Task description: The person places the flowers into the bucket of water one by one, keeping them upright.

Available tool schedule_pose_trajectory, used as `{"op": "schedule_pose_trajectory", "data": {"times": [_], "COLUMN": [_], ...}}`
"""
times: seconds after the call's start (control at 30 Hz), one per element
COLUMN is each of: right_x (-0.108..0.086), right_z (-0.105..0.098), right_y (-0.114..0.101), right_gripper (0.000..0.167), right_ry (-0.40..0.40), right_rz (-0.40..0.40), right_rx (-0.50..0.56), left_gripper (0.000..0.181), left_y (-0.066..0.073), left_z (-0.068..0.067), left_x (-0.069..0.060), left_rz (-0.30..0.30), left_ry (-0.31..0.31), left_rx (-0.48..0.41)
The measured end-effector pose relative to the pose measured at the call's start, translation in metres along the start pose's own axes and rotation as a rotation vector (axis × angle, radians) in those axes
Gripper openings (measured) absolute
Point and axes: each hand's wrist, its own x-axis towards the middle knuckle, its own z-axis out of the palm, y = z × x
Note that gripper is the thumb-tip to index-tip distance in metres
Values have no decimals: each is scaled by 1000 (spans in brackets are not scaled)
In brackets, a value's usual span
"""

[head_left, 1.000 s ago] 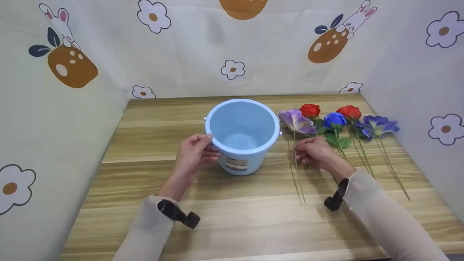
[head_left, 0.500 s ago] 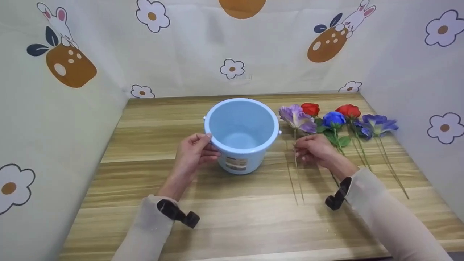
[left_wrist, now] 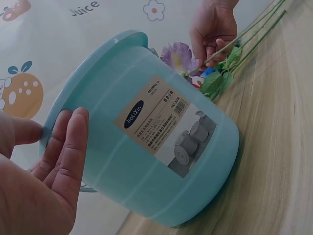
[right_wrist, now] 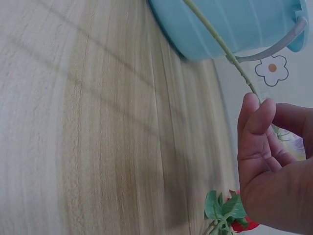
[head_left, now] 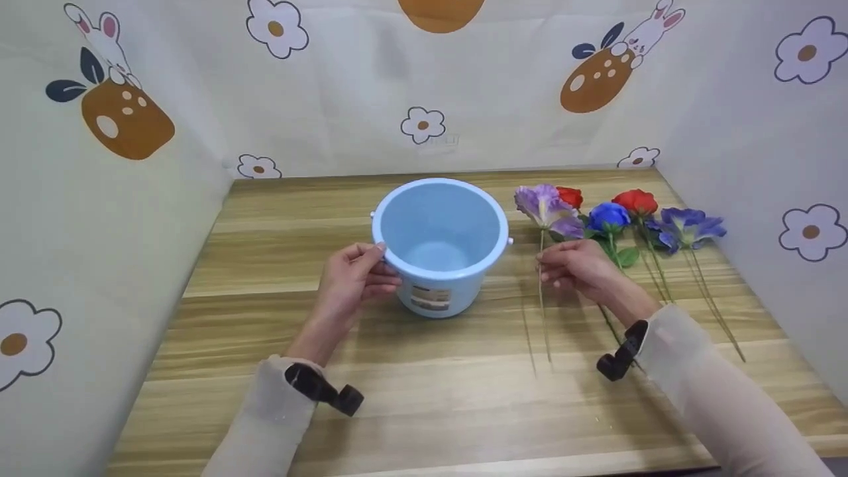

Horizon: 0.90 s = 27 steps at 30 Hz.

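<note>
A light blue bucket stands upright on the wooden table, with a printed label on its side. At its left rim my left hand pinches the edge, the thumb outside the other fingers. To the right of the bucket, my right hand pinches the thin stem of a purple artificial flower between thumb and fingers. The right wrist view shows that stem passing in front of the bucket, raised off the table. Part of the bloom is hidden behind the hand there.
Right of my right hand lie a blue rose, a red rose and a blue-violet flower. Another red rose lies partly behind the purple flower. A patterned white cloth walls the table at the back and sides.
My right hand has lifted the purple flower slightly off the table; its stem has drawn apart from its shadow. My left hand and the bucket stay in place.
</note>
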Motion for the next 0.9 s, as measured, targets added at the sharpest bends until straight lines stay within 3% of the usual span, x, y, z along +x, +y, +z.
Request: {"op": "schedule_pose_trajectory", "data": {"times": [0.9], "right_x": [-11], "right_z": [-2], "right_y": [-15], "right_gripper": [18], "right_ry": [-15], "right_rz": [11], "right_rx": [107], "left_gripper": [19], "left_y": [1], "left_z": [1], "left_x": [-1], "left_rz": [26], "left_ry": [-12], "left_rx": [-38]}}
